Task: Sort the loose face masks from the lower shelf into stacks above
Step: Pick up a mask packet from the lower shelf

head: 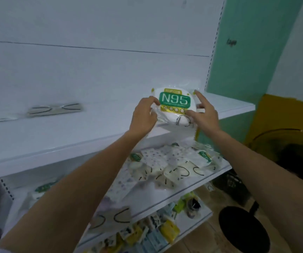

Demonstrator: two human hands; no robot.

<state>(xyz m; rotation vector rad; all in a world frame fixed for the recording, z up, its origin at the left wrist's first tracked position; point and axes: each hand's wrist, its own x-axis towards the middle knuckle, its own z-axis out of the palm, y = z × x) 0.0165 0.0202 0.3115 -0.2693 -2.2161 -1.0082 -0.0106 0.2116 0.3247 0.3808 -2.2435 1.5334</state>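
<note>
A white N95 mask pack (174,102) with a green label stands upright on the upper white shelf (74,132), near its right end. My left hand (144,115) grips its left edge with curled fingers. My right hand (204,112) touches its right side, index finger straight and pointing up, thumb against the pack's front. On the lower shelf (189,187) lies a loose pile of packed masks (167,165), some white with dots, some with green N95 labels. A flat grey mask pack (54,109) lies further left on the upper shelf.
A third shelf below holds several small yellow and blue packets (147,234). A black fan (293,152) stands at the right with its round base (243,229) on the floor. A green wall (247,52) and yellow board (289,114) lie to the right.
</note>
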